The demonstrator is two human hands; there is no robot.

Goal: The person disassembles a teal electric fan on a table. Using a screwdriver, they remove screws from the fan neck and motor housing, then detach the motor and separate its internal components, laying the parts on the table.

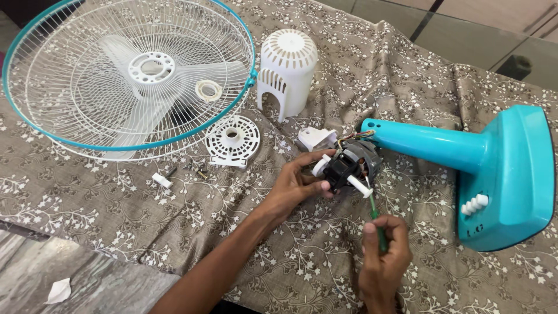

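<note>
In the head view, the fan motor [351, 166] is gripped by the left hand [296, 186] at the neck of the turquoise fan stand [465, 154] on the cloth-covered bench [174, 197]. A green-handled screwdriver [376, 224] is clasped in the right hand [383, 259], tip at the motor.

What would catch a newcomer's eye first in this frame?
The turquoise fan stand lying on its side at right, and the big wire fan guard with its blades at upper left. At centre, the left hand steadies the exposed fan motor while the right hand holds a green screwdriver against it.
</note>
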